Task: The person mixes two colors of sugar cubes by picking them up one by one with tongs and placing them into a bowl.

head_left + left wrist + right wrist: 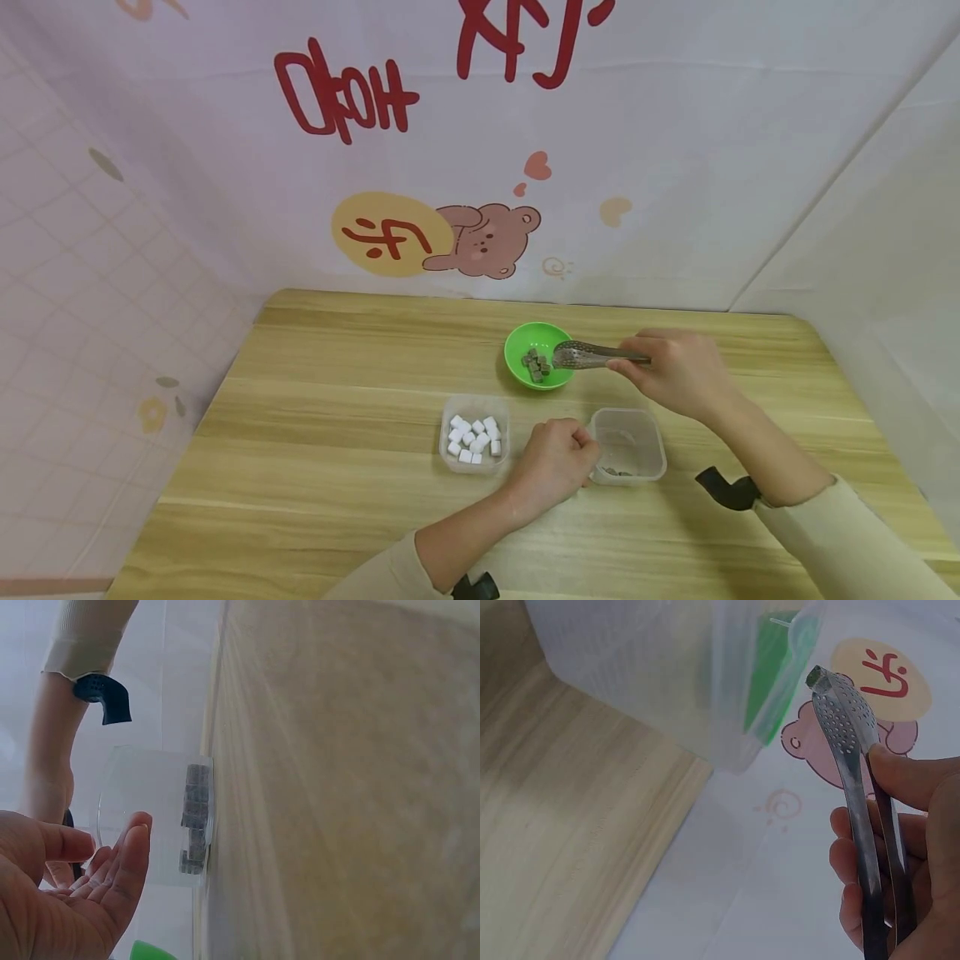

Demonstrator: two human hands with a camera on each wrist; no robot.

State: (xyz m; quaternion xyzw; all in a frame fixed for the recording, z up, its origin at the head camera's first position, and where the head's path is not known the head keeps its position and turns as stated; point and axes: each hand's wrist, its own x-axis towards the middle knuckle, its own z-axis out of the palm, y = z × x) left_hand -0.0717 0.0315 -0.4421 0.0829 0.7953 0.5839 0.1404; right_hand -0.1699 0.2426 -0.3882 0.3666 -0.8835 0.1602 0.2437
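Note:
My right hand (678, 371) grips metal tongs (866, 817) with perforated tips. A small grey-green cube (815, 676) sits between those tips, which overlap the right side of the green bowl (514, 363) in the head view. Several grey-green cubes (536, 367) lie in that bowl. Lower down, my left hand (553, 460) pinches the left rim of a clear plastic box (651, 442), thumb and fingers about its wall. Through the box's side, the left wrist view shows grey cubes (196, 802) on its bottom.
Left of my left hand stands another clear box (447, 462) with several white cubes (474, 440). All of it rests on a wood-grain table (315, 467). A printed cloth (660, 250) hangs along the table's back edge, with pale walls on both sides.

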